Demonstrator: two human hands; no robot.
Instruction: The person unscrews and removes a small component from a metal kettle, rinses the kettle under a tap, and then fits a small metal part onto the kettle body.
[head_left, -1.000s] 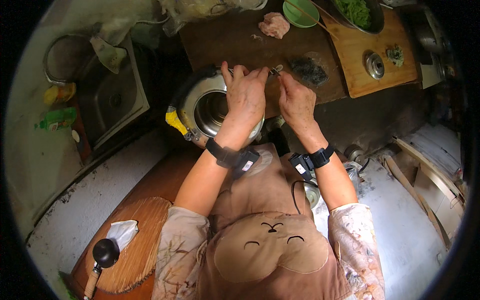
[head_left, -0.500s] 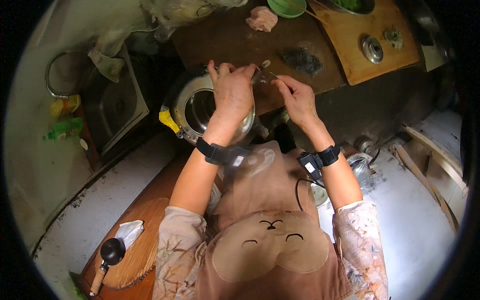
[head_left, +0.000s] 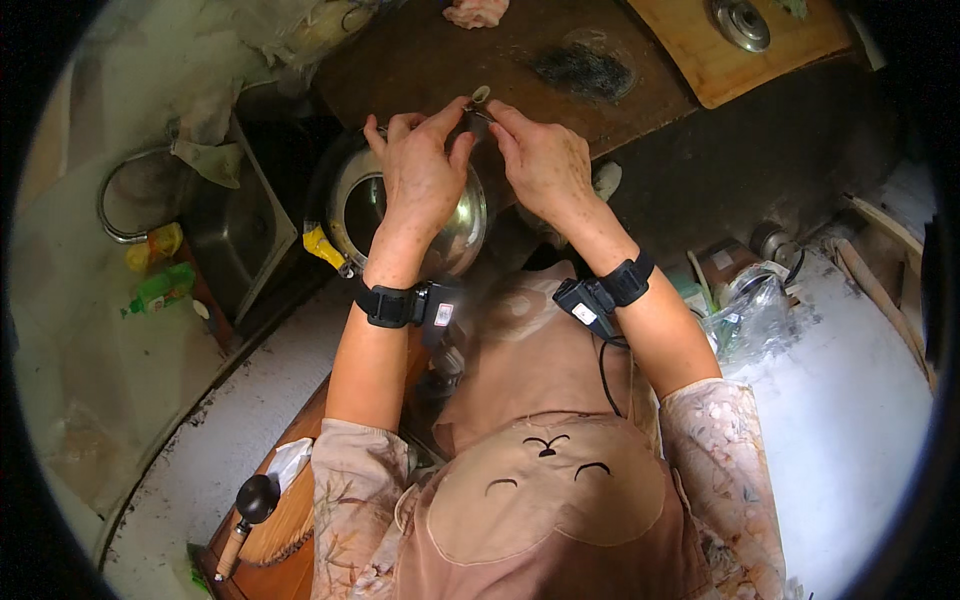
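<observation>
A steel kettle (head_left: 457,235) with an open top and a black side handle wrapped partly in yellow (head_left: 318,243) is under my hands. My left hand (head_left: 420,170) is over its far rim, fingertips gripping near the small pale spout opening (head_left: 481,94). My right hand (head_left: 548,168) is just right of it, finger and thumb closed on a thin metal piece beside the spout, too small to make out clearly. The fingertips of both hands nearly meet there.
A sink (head_left: 232,255) with bottles beside it is at left. Behind the kettle are a brown worktop (head_left: 380,70), a dark patch, a pink lump (head_left: 475,12) and a board (head_left: 680,30) with a steel lid. A ladle (head_left: 258,498) lies at lower left, plastic bags (head_left: 750,325) at right.
Both hands and the kettle appear higher and further left in the view, with the surroundings shifted too. The hands have drawn closer together at the spout, the left thumb now showing.
</observation>
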